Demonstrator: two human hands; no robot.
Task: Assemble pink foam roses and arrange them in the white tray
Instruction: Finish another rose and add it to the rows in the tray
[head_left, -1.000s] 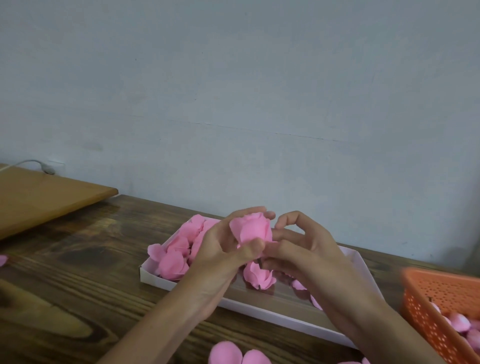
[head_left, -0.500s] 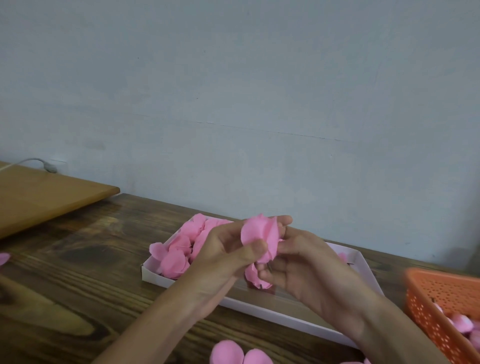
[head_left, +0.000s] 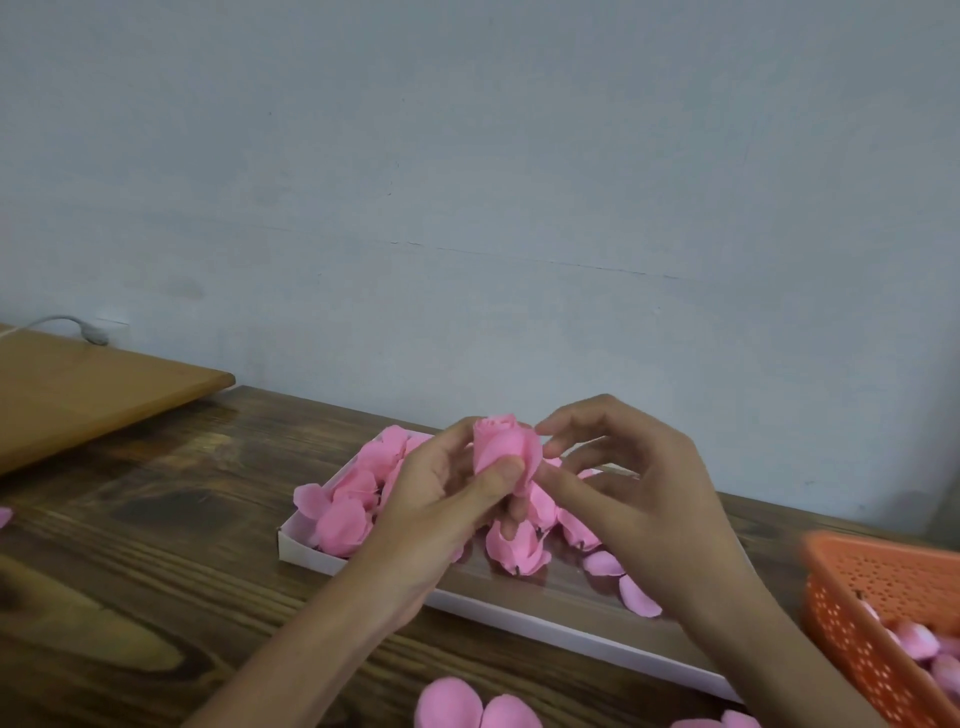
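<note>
Pink foam rose (head_left: 506, 449) is being held just above the white tray (head_left: 519, 621), clear of the finished roses (head_left: 517, 551) lying in it. Gripping the bud's lower half between thumb and fingers is the left hand (head_left: 441, 499); the right hand (head_left: 639, 499) is pinching its outer petal with thumb and index fingertip. Judged light, soft and easily creased, the bud is best taken at the base, where the petals are converging, not at the rolled tip.
</note>
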